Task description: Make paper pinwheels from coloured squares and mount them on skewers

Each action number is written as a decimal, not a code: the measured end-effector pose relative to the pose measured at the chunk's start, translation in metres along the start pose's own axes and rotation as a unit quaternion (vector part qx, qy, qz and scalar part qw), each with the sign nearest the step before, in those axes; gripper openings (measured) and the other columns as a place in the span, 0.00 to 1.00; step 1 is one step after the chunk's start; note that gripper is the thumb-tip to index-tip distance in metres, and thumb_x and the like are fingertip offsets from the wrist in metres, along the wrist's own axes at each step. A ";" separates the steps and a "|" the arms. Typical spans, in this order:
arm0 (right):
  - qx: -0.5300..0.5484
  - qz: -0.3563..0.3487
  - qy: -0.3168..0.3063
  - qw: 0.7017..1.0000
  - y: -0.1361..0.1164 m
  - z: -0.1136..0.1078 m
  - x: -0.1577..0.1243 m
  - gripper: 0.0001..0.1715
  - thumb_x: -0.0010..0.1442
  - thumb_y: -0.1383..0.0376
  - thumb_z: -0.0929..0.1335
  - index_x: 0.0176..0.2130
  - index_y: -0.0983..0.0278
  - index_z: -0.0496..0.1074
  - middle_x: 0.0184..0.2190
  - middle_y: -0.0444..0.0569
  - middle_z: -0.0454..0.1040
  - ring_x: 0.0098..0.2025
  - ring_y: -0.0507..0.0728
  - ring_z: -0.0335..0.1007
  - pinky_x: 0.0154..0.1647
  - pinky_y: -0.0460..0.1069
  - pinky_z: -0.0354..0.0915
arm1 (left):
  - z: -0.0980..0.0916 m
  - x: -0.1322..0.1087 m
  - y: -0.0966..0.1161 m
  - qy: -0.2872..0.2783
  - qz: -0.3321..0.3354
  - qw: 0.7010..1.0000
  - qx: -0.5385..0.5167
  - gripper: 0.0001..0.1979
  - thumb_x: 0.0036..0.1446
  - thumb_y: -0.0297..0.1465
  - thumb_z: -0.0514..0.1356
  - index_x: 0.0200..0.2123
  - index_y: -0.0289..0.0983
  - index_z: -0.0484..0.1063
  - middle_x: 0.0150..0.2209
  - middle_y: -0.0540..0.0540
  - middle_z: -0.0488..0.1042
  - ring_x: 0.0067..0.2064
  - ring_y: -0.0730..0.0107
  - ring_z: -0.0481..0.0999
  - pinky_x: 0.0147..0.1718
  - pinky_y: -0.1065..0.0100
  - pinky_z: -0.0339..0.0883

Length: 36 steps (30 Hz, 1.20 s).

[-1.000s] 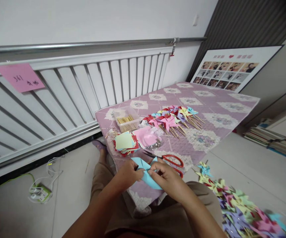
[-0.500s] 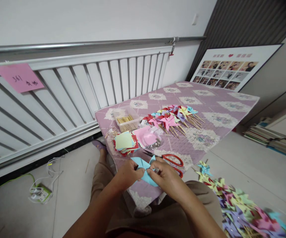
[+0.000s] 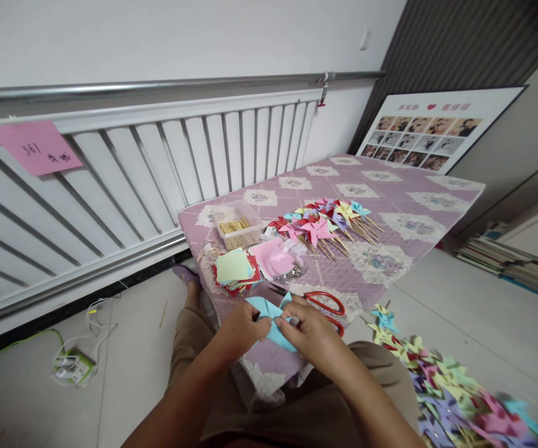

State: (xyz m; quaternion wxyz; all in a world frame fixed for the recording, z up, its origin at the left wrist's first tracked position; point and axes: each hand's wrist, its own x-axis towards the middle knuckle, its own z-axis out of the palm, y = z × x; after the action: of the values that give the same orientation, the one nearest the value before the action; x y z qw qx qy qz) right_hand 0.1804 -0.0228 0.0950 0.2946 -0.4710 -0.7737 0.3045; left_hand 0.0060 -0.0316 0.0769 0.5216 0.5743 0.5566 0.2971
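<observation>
Between my two hands is a light-blue paper pinwheel point(image 3: 269, 306), held above the near edge of the table, some of its points folded in to the centre. My left hand point(image 3: 241, 326) pinches its left side, thumb near the middle. The fingers of my right hand point(image 3: 310, 326) are closed on its right side, with the thumb and index finger meeting close to the centre. Whether a pin sits there is too small to tell. Red-handled scissors point(image 3: 327, 302) lie just behind my right hand, partly covered by it. A stack of coloured paper squares point(image 3: 234, 266) is beyond my left hand.
A clear plastic box point(image 3: 237, 225) of wooden sticks stands at the table's left. Beside it lie pink paper point(image 3: 269, 255), small metal fasteners point(image 3: 294, 269) and a pile of finished pinwheels point(image 3: 320, 227). More pinwheels point(image 3: 456, 379) cover the floor at right. A radiator point(image 3: 194, 155) borders the table.
Almost nothing differs. Both hands keep their grip on the light-blue paper in the same place; the view has shifted very slightly.
</observation>
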 end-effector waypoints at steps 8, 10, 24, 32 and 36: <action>0.108 0.097 0.039 0.989 -0.001 0.006 0.002 0.23 0.51 0.67 0.69 0.47 0.61 0.63 0.32 0.43 0.72 0.33 0.55 0.69 0.34 0.48 0.63 | 0.001 0.002 -0.004 0.029 -0.022 0.999 -0.017 0.09 0.49 0.34 0.56 0.22 0.36 0.67 0.18 0.53 0.65 0.20 0.75 0.60 0.22 0.70 0.54; 0.174 0.102 0.023 0.979 0.001 0.009 0.003 0.36 0.52 0.68 0.68 0.58 0.61 0.56 0.35 0.44 0.74 0.33 0.54 0.70 0.33 0.47 0.64 | 0.001 0.002 -0.004 0.024 -0.021 0.999 -0.018 0.09 0.49 0.34 0.56 0.22 0.36 0.67 0.18 0.53 0.65 0.20 0.75 0.60 0.22 0.70 0.54; 0.133 0.132 -0.013 0.982 -0.003 0.009 0.006 0.46 0.52 0.69 0.67 0.66 0.61 0.49 0.21 0.34 0.57 0.21 0.51 0.55 0.25 0.46 0.53 | 0.003 0.003 -0.010 0.008 -0.012 0.998 -0.068 0.07 0.49 0.32 0.56 0.25 0.35 0.70 0.19 0.53 0.67 0.20 0.75 0.62 0.22 0.71 0.55; 0.129 0.123 -0.020 0.984 0.000 0.009 0.006 0.46 0.52 0.68 0.66 0.66 0.62 0.48 0.24 0.37 0.62 0.22 0.51 0.55 0.28 0.47 0.57 | 0.000 0.002 -0.004 -0.071 -0.037 0.966 -0.247 0.10 0.43 0.35 0.60 0.30 0.34 0.70 0.21 0.52 0.69 0.21 0.76 0.65 0.22 0.72 0.57; 0.121 0.126 -0.027 0.984 0.000 0.008 0.008 0.46 0.52 0.69 0.66 0.66 0.63 0.49 0.24 0.37 0.62 0.23 0.51 0.56 0.27 0.46 0.56 | -0.001 0.002 -0.005 -0.089 -0.033 0.968 -0.231 0.12 0.44 0.37 0.61 0.29 0.34 0.71 0.21 0.52 0.68 0.21 0.77 0.64 0.22 0.72 0.56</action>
State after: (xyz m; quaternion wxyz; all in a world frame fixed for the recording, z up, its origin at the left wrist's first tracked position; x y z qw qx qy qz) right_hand 0.1714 -0.0172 0.0917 0.2876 -0.5173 -0.6729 0.4437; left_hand 0.0044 -0.0302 0.0719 0.6972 0.4437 0.4427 0.3480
